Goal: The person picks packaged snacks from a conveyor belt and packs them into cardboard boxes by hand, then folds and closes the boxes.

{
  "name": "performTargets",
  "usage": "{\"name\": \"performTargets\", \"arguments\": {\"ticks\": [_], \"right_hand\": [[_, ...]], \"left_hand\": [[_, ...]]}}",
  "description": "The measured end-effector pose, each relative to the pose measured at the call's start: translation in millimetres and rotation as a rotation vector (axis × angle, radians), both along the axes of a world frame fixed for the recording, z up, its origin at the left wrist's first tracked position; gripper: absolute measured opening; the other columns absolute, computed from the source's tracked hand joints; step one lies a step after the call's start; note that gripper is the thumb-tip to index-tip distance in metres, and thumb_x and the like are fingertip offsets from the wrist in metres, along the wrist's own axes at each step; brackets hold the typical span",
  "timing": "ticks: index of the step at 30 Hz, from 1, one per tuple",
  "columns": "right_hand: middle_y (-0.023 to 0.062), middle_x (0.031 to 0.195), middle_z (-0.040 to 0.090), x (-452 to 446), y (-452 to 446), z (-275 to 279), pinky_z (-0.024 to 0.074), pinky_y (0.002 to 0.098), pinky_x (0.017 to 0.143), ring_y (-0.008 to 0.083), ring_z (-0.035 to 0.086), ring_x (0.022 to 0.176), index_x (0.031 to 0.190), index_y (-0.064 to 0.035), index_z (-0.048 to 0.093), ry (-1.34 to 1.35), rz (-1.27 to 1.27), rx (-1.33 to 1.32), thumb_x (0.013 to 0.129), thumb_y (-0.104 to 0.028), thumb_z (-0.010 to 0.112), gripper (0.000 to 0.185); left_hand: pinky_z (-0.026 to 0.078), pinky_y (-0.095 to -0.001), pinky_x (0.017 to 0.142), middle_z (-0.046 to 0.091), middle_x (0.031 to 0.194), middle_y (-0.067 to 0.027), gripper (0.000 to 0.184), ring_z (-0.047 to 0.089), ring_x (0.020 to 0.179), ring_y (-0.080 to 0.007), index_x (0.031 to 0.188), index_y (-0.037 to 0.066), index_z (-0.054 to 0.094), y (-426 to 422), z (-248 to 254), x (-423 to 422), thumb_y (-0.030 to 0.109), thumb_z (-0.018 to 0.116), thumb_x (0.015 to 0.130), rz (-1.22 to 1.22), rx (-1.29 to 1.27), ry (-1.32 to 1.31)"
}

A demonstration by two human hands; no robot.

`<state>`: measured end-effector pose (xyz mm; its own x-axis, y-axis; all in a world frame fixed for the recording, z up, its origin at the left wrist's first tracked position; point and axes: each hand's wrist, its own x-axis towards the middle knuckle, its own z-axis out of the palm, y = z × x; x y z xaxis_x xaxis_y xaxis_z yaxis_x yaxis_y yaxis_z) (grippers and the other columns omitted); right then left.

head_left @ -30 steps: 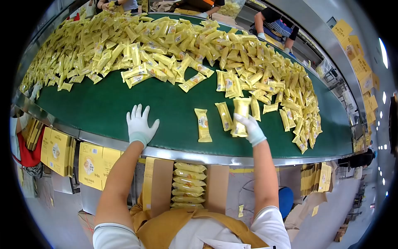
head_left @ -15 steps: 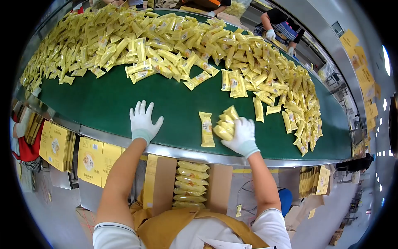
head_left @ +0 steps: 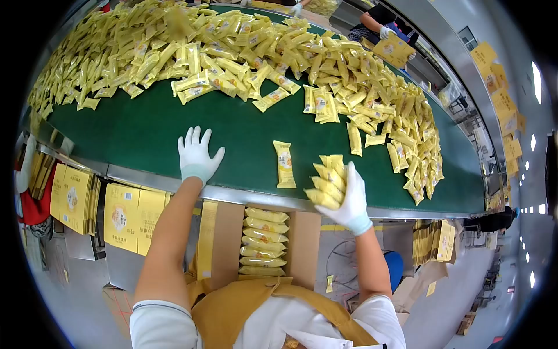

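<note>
Green worktop (head_left: 128, 136) is stretched across the frame, heaped with yellow packets (head_left: 226, 43). Left of centre, the left hand (head_left: 199, 156) is spread open, empty. Near the centre, one loose packet (head_left: 283, 165) is laid. Right of centre, a packet row (head_left: 327, 185) is gripped by the right hand (head_left: 353, 202); probably light, slippery and crushable, it should be held gently by its outer sides.

Grey floor (head_left: 456, 294), bright white lights (head_left: 536, 82)

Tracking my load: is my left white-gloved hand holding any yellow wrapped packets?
No, the left white-gloved hand is spread open, empty, over the flat green surface.
</note>
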<state>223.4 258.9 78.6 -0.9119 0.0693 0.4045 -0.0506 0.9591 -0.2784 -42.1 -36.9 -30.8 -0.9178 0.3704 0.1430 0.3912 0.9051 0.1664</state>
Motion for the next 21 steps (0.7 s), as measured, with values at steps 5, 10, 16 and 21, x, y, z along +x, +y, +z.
{"name": "performTargets", "arguments": {"ticks": [5,10,16,21], "right_hand": [[0.0274,0.131,0.051,31.3,-67.0,57.4,0.0416,0.0512,0.103,0.0460,0.051,0.119,0.149,0.0076,0.029,-0.182,0.199,0.045,0.060,-0.036,0.092,0.117],[0.0193,0.117,0.052,33.5,-135.6,48.9,0.0422,0.0446,0.092,0.0353,0.054,0.109,0.149,0.0040,0.033,-0.598,0.442,0.195,0.064,-0.044,0.085,0.111],[0.0181,0.119,0.052,45.3,-176.7,-19.8,0.0417,0.0471,0.093,0.0348,0.053,0.112,0.148,0.0045,0.032,-0.759,0.460,0.247,0.061,-0.049,0.087,0.116],[0.0203,0.127,0.049,46.9,-193.2,-46.7,0.0386,0.0495,0.098,0.0380,0.050,0.118,0.148,0.0053,0.029,-0.854,0.305,0.187,0.062,-0.052,0.088,0.119]], "left_hand": [[0.020,-0.0537,0.120,0.044,0.154,-0.0174,0.070,0.032,0.146,-0.0324,0.142,0.013,0.055,-2.9,-1.6,-0.1,0.056,0.061,0.087,-0.032,0.075,0.043],[0.024,-0.0541,0.116,0.045,0.151,-0.0165,0.072,0.034,0.144,-0.0330,0.140,0.013,0.055,-11.5,-9.4,2.7,0.056,0.064,0.083,-0.175,0.080,0.069],[0.027,-0.0552,0.114,0.048,0.142,-0.0194,0.070,0.039,0.137,-0.0372,0.134,0.008,0.058,-30.0,2.0,24.7,0.053,0.066,0.081,-0.340,0.166,0.066],[0.020,-0.0555,0.119,0.045,0.148,-0.0206,0.076,0.031,0.145,-0.0379,0.140,0.009,0.054,-32.0,-11.8,35.4,0.057,0.062,0.082,-0.321,0.150,0.038]]}}
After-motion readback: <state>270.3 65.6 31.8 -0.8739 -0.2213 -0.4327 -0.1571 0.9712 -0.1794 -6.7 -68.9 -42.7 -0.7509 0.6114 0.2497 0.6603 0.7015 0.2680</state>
